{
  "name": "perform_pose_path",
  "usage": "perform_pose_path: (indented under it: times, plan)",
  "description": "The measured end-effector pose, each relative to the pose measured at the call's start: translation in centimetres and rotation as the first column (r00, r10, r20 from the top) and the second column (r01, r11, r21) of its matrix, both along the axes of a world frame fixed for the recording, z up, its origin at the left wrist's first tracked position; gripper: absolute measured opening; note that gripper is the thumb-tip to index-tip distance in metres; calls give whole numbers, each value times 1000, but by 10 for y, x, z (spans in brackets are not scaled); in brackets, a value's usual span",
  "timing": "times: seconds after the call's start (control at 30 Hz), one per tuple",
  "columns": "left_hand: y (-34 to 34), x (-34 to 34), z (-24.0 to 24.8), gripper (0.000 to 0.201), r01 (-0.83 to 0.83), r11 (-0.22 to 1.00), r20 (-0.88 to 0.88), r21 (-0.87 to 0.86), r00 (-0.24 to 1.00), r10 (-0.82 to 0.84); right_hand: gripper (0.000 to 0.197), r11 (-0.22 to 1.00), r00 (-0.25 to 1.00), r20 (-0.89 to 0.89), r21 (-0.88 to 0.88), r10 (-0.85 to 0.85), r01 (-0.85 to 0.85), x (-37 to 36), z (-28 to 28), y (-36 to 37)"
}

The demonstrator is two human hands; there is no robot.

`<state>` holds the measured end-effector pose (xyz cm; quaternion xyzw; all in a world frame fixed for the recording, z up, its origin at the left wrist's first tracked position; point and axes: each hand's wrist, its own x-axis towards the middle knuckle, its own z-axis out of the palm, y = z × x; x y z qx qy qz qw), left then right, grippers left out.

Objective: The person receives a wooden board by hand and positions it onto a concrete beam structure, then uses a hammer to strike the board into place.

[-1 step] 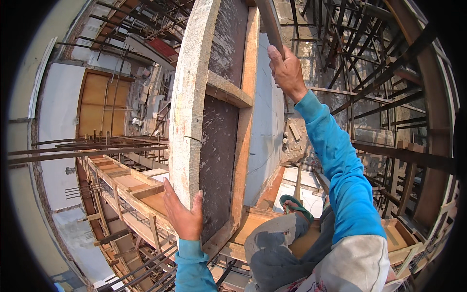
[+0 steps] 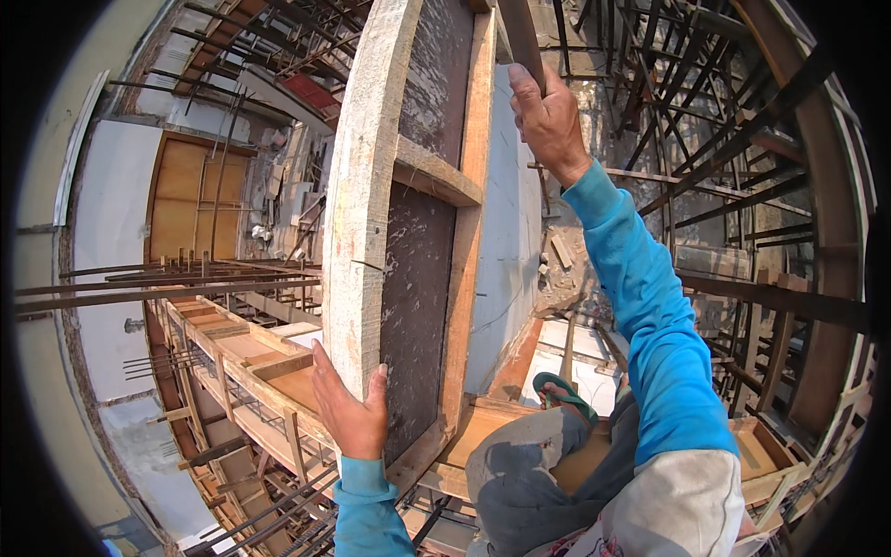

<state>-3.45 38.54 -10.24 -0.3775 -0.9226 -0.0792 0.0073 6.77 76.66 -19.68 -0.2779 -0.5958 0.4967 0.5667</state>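
Observation:
A tall wooden formwork panel with a dark sheet face and pale timber frame stands on edge in front of me. My left hand grips its near lower edge, thumb on one side and fingers on the other. Right of the panel's top, my right hand is wrapped around a thick brown wooden handle. The handle runs up out of the picture, so whatever its upper end carries is hidden.
Long timber forms extend at lower left, beside steel bars. A pale wall panel stands behind the formwork. Dark scaffold poles crowd the right. My sandalled foot is on boards below; rubble lies farther down.
My right hand has risen slightly, and the handle in it stands a little more upright. The left hand and the panel have not visibly moved.

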Motion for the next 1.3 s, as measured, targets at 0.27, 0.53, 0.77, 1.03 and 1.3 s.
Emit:
perform_pose_path:
  times: [0.27,0.53,0.77,1.03,1.3]
  plan:
    - [10,6,4,87,-27,999,-14,-24,1000,26,50,981,803,563,98,-195,169,-30,17,98]
    - [9,3,8,89,-68,996,-81,-49,995,64,55,937,731,627,-345,270,-50,10,64,56]
    - [3,6,3,90,-70,996,-93,-61,994,64,41,737,976,-40,649,-214,188,-1,236,40]
    - [11,8,6,88,-67,997,-39,-49,997,65,53,763,787,260,531,-560,368,-48,51,95]
    - [7,5,9,88,-103,988,-108,-113,990,91,55,850,656,563,-459,502,-257,5,103,-30]
